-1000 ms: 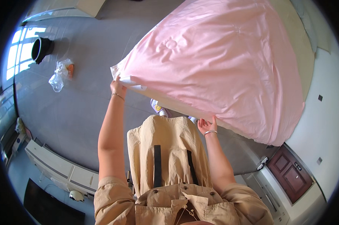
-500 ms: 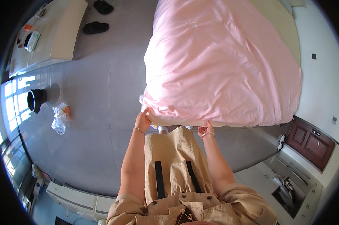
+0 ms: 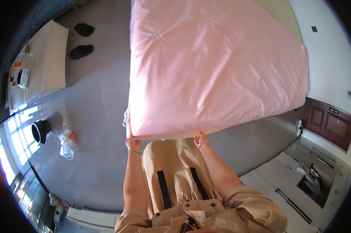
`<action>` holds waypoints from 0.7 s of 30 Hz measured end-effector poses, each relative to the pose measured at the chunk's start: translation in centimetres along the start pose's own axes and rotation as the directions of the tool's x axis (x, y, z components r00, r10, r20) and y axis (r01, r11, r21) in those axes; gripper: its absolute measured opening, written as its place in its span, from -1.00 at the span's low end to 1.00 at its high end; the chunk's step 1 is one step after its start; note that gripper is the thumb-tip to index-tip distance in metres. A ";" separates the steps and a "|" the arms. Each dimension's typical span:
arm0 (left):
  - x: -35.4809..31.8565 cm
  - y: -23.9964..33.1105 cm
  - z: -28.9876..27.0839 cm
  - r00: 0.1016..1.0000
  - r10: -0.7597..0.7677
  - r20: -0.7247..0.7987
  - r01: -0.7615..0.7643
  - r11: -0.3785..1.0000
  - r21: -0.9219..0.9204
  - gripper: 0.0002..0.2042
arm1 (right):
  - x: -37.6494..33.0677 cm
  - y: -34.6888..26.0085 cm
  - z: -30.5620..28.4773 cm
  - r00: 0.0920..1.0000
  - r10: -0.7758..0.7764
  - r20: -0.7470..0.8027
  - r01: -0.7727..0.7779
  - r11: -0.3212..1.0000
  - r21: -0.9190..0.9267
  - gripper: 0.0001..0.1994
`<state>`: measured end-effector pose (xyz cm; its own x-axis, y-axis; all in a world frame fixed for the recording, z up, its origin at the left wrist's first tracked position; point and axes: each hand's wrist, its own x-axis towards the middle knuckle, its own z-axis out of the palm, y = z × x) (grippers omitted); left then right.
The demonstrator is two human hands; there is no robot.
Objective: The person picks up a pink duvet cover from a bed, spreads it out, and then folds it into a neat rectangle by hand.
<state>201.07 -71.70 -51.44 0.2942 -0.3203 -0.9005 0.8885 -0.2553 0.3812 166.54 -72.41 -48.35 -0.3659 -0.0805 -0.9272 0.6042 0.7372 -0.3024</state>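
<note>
A large pink quilt covers the bed in front of me, with creases running across it and a pale underside showing along its near edge. My left hand pinches the quilt's near left corner, where white ties hang at the side. Along the same edge, further right, my right hand grips the fabric with the thumb on top. Between the hands the edge is stretched fairly straight. Most of the fingers are hidden beneath the cloth.
Black slippers lie on the grey floor near a white table. A black bin and a clear plastic bag stand to the left. At the right are a brown door and a white cabinet.
Both hands have drawn the quilt's near edge toward me and to the left. The quilt's surface looks flatter, and its left corner is squarer. My view has shifted slightly.
</note>
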 end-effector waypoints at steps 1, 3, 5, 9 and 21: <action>0.4 0.2 0.0 0.996 0.012 -0.085 -0.001 0.992 0.123 -0.69 | -0.4 -0.1 -0.1 0.999 -0.040 -0.017 0.038 0.994 -0.105 -0.89; 1.6 1.4 -0.4 0.968 0.075 -0.240 0.018 0.931 0.364 -0.69 | -1.7 0.2 -0.7 0.992 -0.120 -0.042 0.102 0.945 -0.310 -0.90; 3.2 2.1 -4.1 0.911 0.327 -0.250 -0.101 0.767 0.634 -0.57 | -0.3 0.8 -1.8 0.907 -0.421 0.013 0.376 0.794 -0.479 -0.91; -2.7 5.4 3.6 0.507 0.742 0.438 -0.310 -0.317 0.896 -0.50 | -5.0 -3.5 -2.0 0.389 -0.895 0.217 0.735 0.160 -0.659 -0.82; -10.6 -13.4 27.5 0.300 -0.041 0.953 -0.637 -0.752 0.168 -0.46 | 0.1 -21.5 3.5 -0.001 -0.672 0.741 0.691 -0.536 -0.485 -0.48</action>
<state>176.36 -90.02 -41.27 -0.2835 -0.9551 -0.0857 -0.9151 0.2427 0.3220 156.00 -90.67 -42.68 0.1189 -0.9921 0.0400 -0.9202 -0.1252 -0.3710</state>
